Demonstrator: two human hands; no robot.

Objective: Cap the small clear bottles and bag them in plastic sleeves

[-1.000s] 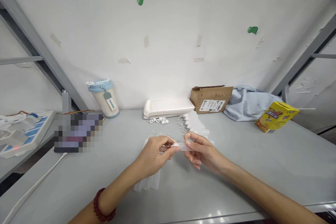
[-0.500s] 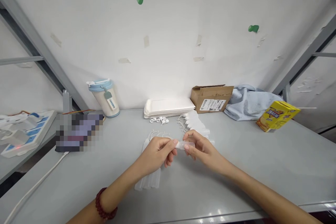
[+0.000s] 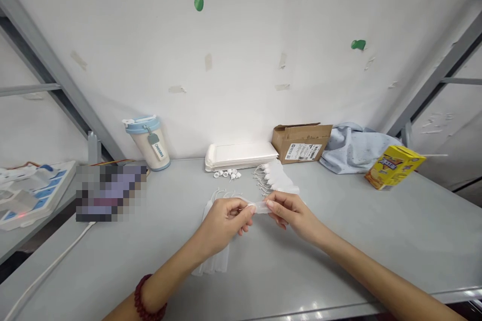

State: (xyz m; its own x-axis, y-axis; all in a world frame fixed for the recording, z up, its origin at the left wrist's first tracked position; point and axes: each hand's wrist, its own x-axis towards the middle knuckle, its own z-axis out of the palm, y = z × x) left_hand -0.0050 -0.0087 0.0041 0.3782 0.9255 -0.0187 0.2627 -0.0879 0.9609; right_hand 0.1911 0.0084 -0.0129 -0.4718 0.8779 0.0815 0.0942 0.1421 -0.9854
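A small translucent plastic tube (image 3: 261,207) is held level between my two hands above the middle of the table. My left hand (image 3: 229,220) pinches its left end, where a bit of white shows at the fingertips; the rest of that end is hidden. My right hand (image 3: 289,211) grips the right end between thumb and fingers. Partly under my left wrist lie several translucent tubes (image 3: 215,261) side by side, with thin white loops at their far ends. Behind my right hand is a row of white-capped tubes (image 3: 280,178) with loops. Several loose white caps (image 3: 226,174) sit farther back.
A stack of white trays (image 3: 241,153) and a cardboard box (image 3: 303,143) stand against the wall. Right of them are a light blue cloth (image 3: 354,148) and a yellow box (image 3: 393,168). On the left are a tumbler (image 3: 148,145), a blurred phone (image 3: 113,193), its cable and a power strip (image 3: 41,193).
My right hand has shifted slightly left along the tube, and its fingers have closed farther over the right end. My left hand keeps its pinch. The whole view has shifted slightly.
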